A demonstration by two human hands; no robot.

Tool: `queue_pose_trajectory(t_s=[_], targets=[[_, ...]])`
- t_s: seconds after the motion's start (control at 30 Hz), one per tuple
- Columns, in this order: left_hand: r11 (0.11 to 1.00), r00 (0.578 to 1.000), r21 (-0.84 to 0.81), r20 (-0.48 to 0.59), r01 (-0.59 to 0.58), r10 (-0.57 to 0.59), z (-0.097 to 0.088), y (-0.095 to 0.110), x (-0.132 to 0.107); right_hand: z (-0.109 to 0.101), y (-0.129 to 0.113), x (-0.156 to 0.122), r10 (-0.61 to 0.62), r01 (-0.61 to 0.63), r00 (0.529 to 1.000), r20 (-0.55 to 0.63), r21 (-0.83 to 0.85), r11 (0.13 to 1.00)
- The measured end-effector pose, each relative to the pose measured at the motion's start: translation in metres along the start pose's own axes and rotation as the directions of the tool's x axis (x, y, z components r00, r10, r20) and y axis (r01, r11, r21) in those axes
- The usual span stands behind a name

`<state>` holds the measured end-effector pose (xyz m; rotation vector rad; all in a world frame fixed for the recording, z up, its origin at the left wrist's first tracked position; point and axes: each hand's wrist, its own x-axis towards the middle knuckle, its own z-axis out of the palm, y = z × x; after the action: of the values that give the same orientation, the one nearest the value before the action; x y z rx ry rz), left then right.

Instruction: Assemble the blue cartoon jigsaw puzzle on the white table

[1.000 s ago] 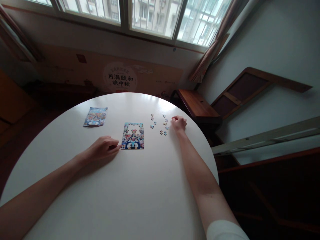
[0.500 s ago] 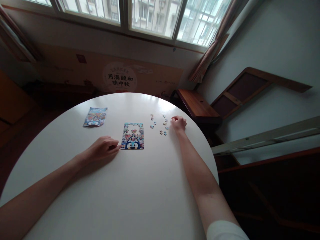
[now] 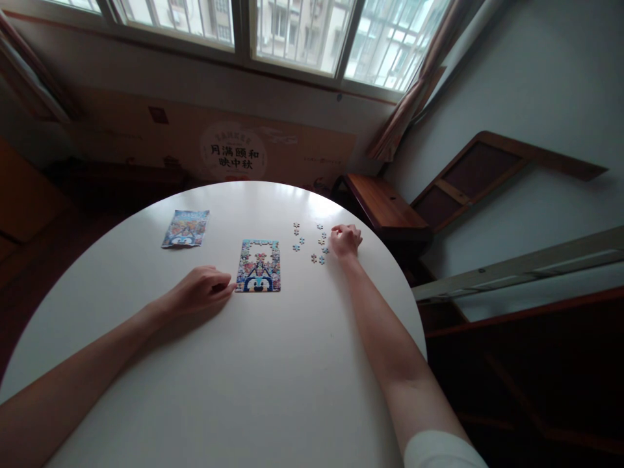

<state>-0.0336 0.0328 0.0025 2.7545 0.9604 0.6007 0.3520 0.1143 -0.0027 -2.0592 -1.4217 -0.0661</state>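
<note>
A partly filled jigsaw puzzle (image 3: 258,276) with a blue cartoon face lies flat on the white round table (image 3: 234,364); its upper middle shows a pale gap. My left hand (image 3: 207,286) rests at the puzzle's lower left, loosely fisted, with one fingertip at its edge. Several loose puzzle pieces (image 3: 322,241) lie scattered to the right of the puzzle. Beside them, on their right, is my right hand (image 3: 346,242), its fingers curled and pressed together. Whatever it may hold is hidden by the fingers.
A colourful packet (image 3: 186,229) with a matching picture lies at the back left of the table. Beyond the table's right rim stands a brown wooden bench (image 3: 387,205). A window (image 3: 302,32) and a printed wall banner (image 3: 234,153) are at the back.
My right hand has shifted slightly left, closer to the loose pieces. The left hand, the puzzle and the packet have stayed in place.
</note>
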Motion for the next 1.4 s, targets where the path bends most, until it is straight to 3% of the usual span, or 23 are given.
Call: queue_pose_trajectory(t_s=[0.1,0.23,0.53,0.77,0.93,1.17,1.4], targets=[[1.000,1.000,0.005,-0.005,-0.001,0.001,0.001,0.000,0.000,0.000,-0.020,-0.009,-0.177,0.178,0.984,0.028,-0.013,0.984],[1.000,1.000,0.005,0.008,-0.008,0.008,0.000,-0.001,0.000,-0.003,-0.050,-0.027,-0.439,0.446,0.889,0.132,-0.032,0.894],[1.000,1.000,-0.006,0.013,0.003,-0.003,0.001,-0.002,0.000,-0.007,-0.076,-0.055,-0.621,0.655,0.733,0.276,-0.044,0.754],[1.000,1.000,-0.005,0.014,0.008,-0.007,0.001,0.000,0.000,-0.001,-0.076,-0.056,-0.616,0.649,0.739,0.273,-0.042,0.760],[1.000,1.000,-0.009,0.019,0.008,-0.007,-0.001,0.001,0.000,0.001,-0.075,-0.054,-0.632,0.645,0.725,0.274,0.053,0.762],[1.000,1.000,-0.012,0.019,0.008,-0.008,0.001,0.000,0.001,0.000,-0.071,-0.054,-0.551,0.556,0.816,0.174,0.023,0.831],[1.000,1.000,-0.011,0.008,0.007,-0.007,0.000,0.000,0.001,0.001,-0.069,-0.054,-0.514,0.531,0.830,0.218,-0.024,0.847]])
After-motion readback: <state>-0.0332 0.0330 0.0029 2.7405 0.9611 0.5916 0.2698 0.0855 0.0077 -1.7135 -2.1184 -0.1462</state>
